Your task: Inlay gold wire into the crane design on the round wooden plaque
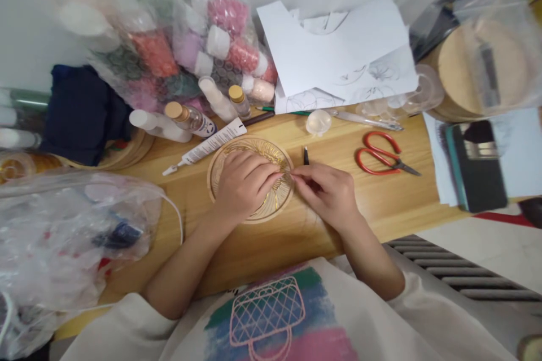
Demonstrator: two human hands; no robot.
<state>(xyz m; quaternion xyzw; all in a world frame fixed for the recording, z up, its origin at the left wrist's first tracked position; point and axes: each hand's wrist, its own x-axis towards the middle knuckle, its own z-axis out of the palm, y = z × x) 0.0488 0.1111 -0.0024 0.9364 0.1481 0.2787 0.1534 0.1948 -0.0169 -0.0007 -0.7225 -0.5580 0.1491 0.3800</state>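
Note:
A round wooden disc [214, 198] with a raised rim and a pattern of fine gold wire [275, 197] rests on the table. My left hand [243, 180] lies palm down across the disc, its index finger and thumb drawn together near the right rim. Meeting it there, my right hand [326, 189] pinches a thin strand of what looks like gold wire, which runs between the fingertips of both hands. Its other fingers are curled underneath and partly hidden. Just behind the right hand, a black pointed tip [305, 155] shows; whether the hand touches it I cannot tell.
Red-handled scissors [378, 159] lie to the right, with a dark phone-like case [483, 166] beyond. A white tube [215, 142], small bottles [190, 118] and bagged jars [228, 45] crowd the back left. Paper sheets [339, 56] stand behind; a clear plastic bag [76, 237] fills the left.

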